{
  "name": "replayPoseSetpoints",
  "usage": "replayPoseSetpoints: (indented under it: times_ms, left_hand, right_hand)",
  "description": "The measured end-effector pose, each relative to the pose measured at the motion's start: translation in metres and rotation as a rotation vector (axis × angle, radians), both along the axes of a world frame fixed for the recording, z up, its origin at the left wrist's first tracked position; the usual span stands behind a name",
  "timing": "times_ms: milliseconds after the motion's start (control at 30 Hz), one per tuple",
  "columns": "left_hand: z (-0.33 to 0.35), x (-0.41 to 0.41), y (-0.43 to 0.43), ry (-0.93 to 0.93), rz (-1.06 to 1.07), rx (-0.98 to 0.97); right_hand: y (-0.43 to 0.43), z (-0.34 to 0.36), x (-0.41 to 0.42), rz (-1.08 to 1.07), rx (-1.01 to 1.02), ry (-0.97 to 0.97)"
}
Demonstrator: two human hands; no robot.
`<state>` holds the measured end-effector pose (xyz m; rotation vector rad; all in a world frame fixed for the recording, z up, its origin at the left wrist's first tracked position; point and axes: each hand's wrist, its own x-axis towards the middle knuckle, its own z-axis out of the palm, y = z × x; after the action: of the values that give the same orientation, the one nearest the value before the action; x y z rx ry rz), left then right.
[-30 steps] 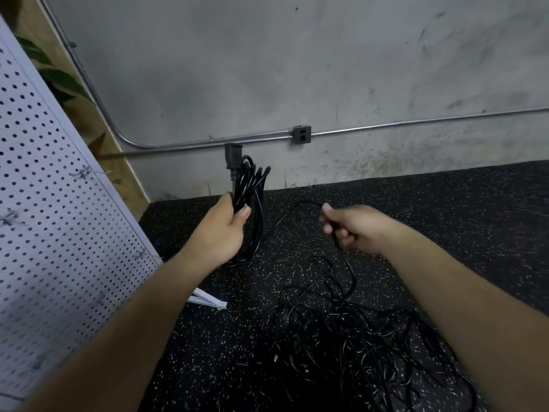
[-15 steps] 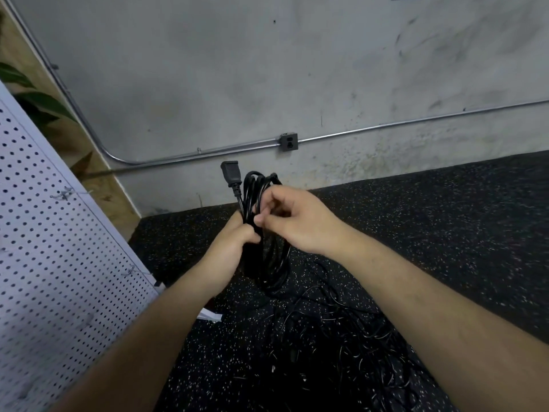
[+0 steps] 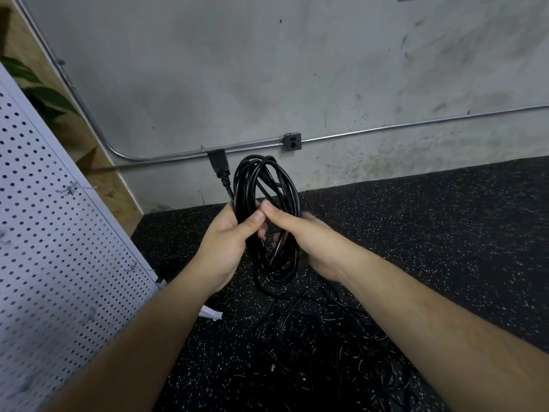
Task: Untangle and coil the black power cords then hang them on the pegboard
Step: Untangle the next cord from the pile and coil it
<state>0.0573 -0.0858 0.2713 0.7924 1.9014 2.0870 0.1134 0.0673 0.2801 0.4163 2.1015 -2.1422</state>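
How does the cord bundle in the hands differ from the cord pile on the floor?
The coiled bundle is wound in neat loops and held upright off the floor by the left hand and right hand; the floor pile is loose, tangled and lying flat. Both are thin black cord.

I see both forearms reaching in from six o'clock, meeting at centre; my left hand (image 3: 225, 245) is closed in a fist, thumb pointing to two o'clock; my right hand (image 3: 300, 233) is curled, its thumb touching the left's.

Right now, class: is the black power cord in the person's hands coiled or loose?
Coiled: black power cord forms stacked loops gripped by left hand and right hand.
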Motion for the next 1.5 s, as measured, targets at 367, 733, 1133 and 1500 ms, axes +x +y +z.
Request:
replayPoseSetpoints:
  times_ms: [367,733,1133,1500]
  left_hand:
    - [0.009,-0.007,-0.017,-0.284,-0.108,0.132]
    - [0.010,-0.016,-0.005,-0.431,0.091,0.150]
    - [0.003,-0.006,-0.013,-0.276,-0.132,-0.037]
    - [-0.008,0.000,-0.010,0.336,0.092,-0.640]
  right_hand:
    - [0.017,-0.013,-0.006,0.108,0.202,0.301]
    - [0.011,-0.005,0.007,0.118,1.037,0.760]
    - [0.021,0.011,0.004,-0.024,0.262,0.306]
    - [-0.003,0.006,-0.005,-0.240,0.036,0.123]
